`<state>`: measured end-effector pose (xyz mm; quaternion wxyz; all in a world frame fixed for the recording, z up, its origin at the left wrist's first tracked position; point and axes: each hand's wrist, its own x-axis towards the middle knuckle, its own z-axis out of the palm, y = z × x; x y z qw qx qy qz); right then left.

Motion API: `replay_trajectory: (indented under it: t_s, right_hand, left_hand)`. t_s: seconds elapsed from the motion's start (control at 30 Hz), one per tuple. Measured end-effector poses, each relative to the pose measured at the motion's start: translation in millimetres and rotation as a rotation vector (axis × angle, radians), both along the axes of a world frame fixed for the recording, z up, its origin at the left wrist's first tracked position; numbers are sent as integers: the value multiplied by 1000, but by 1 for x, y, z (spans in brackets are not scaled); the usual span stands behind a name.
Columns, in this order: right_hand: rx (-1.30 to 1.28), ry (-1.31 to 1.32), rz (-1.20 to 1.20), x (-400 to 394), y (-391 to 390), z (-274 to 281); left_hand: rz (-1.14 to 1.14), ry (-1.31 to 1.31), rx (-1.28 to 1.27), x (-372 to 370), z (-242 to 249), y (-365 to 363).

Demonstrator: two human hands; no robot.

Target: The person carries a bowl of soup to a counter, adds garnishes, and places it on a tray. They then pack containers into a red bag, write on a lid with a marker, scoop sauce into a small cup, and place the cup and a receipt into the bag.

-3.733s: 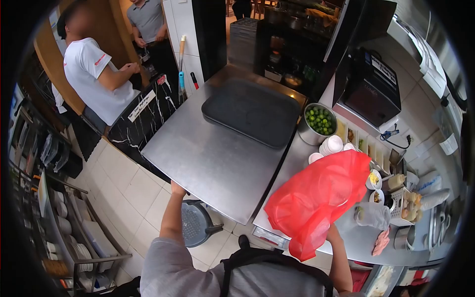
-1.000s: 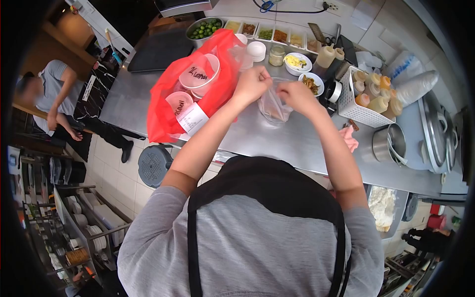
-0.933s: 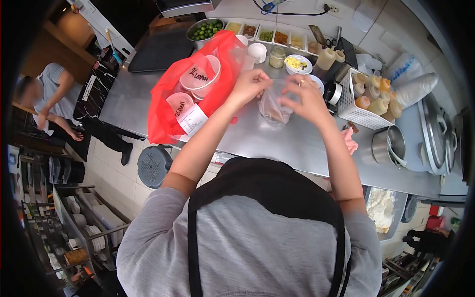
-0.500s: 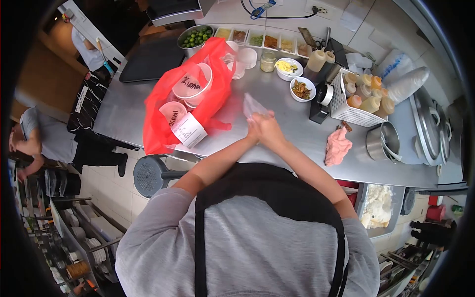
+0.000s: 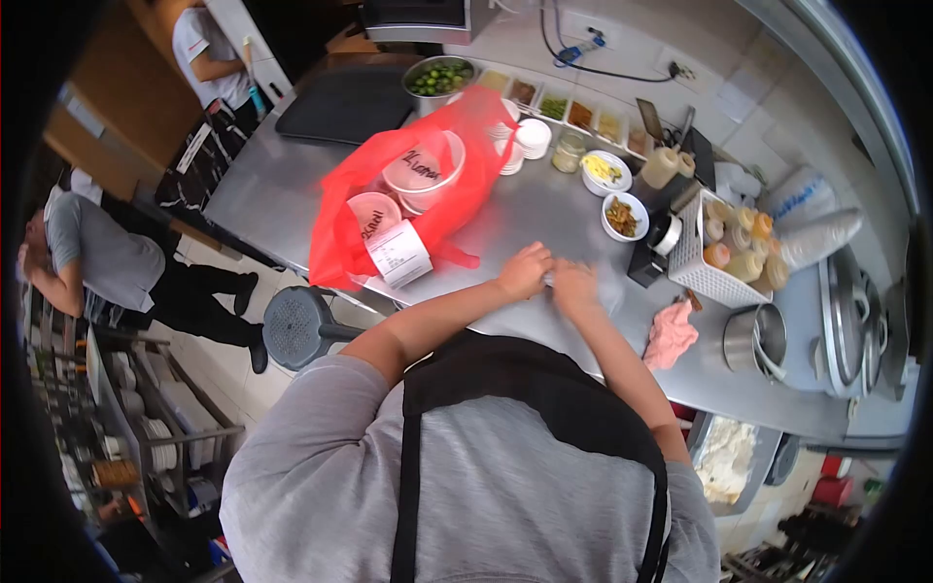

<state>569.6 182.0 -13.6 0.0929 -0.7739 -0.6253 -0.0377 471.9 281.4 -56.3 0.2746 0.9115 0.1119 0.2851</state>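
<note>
Over the front part of the steel counter, my left hand and my right hand are close together, fingers bent and pinched. A bit of clear plastic bag shows between them, and the rest, smeared by motion, sticks out past my right hand. What the bag contains, if anything, cannot be made out. To the left of my hands stands a red see-through plastic bag around white lidded tubs with black handwriting. A printed white receipt is on its front.
Behind are a bowl of green limes, stacked white lids, a glass jar and two food bowls. A white basket of squeeze bottles, pink cloth and metal pot stand right. Two people are at left.
My hands, clasped together before, have come slightly apart and lower. The clear bag has swung from pointing up and away to the right of my right hand. The view has shifted.
</note>
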Motion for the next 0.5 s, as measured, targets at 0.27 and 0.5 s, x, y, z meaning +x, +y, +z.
replay_trajectory:
  t_s: [0.27,0.5]
  right_hand:
    - [-251,1192,-21,7,-60,34]
    - [485,69,207,82,-65,84]
  left_hand:
    - [-207,69,366,-26,49,27]
    - [-254,78,-134,-19,133,7]
